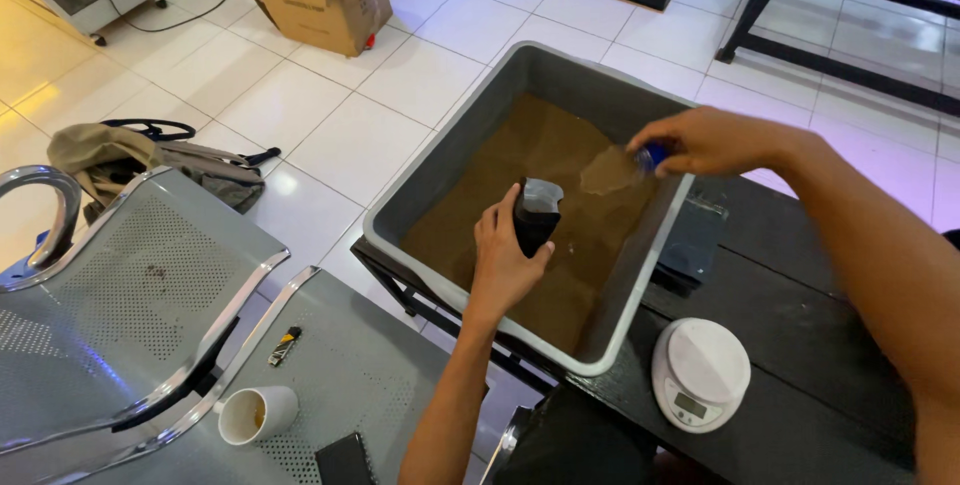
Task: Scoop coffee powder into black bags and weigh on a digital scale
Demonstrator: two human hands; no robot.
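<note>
At frame centre, the left hand (505,263) is clamped on an upright black pouch (534,217), mouth open, over the grey tub (480,95) of brown powder, while the right hand (705,142), upper right, grips a tilted clear scoop (612,171) just beside that mouth.

In front of me a dark table (800,345) carries a grey tub (480,115) of brown powder, a white round kitchen scale (700,373) and a dark pouch (692,238). On the perforated metal bench (360,365) to my left sit a white cup (258,413), a small lighter (284,345) and a black phone (345,461).
</note>
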